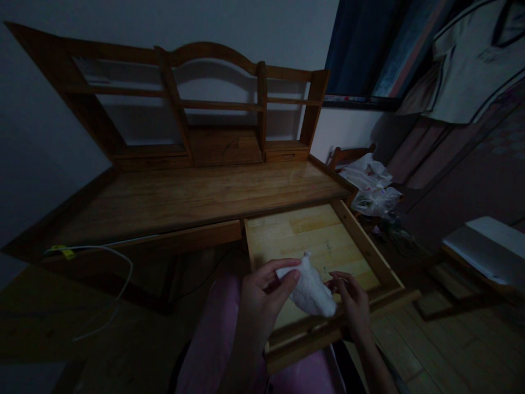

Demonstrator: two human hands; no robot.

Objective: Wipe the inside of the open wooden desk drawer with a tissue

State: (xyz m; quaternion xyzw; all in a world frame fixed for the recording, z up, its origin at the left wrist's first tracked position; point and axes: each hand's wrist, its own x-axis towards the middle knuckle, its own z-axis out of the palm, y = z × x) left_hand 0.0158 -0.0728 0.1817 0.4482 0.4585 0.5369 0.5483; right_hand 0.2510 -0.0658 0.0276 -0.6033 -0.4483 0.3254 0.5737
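A white, crumpled sheet that looks like a tissue (311, 291) hangs over the pulled-out desk drawer (279, 241). My left hand (266, 290) pinches its upper left part between thumb and fingers. At the sheet's right edge is my right hand (353, 301), its fingers bent and closed on that edge, partly hidden by the dim light. Small dark marks show on the drawer's bare wooden bottom behind the sheet. Both hands are above the drawer's front part.
The wooden desk (205, 191) carries a shelf unit (221, 104) along the wall. A white cable (130, 268) dangles at the left. Plastic bags (369, 180) lie on a chair at the right, and a low stand (488, 273) holds a white object.
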